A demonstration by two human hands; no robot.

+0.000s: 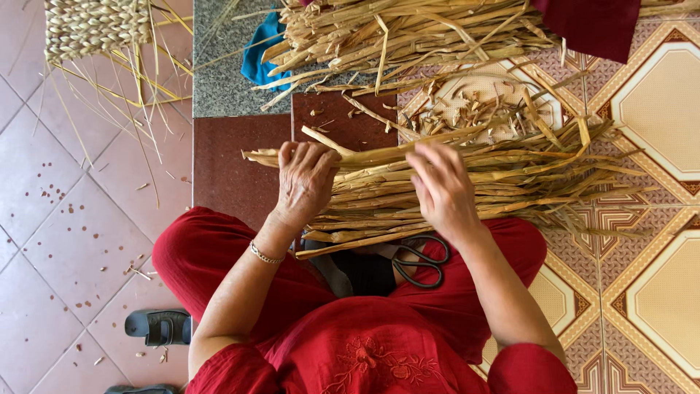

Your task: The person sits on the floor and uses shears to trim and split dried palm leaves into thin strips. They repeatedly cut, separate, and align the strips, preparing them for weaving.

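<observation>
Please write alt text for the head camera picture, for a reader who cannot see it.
Seen from above, a seated person in red clothes lays the left hand and right hand on a bundle of dried straw-coloured stalks lying over the lap. Black-handled scissors rest on the lap; a second stalk pile lies on the tiled floor.

The tiled floor [87,219], pink at 9 o'clock and cream-patterned at 3 o'clock, carries a long bundle of dried tan reed strips [510,175] at centre, another pile [408,33] at 12, a woven straw mat [95,25] at 11, and a black sandal [157,326] at 7.
</observation>
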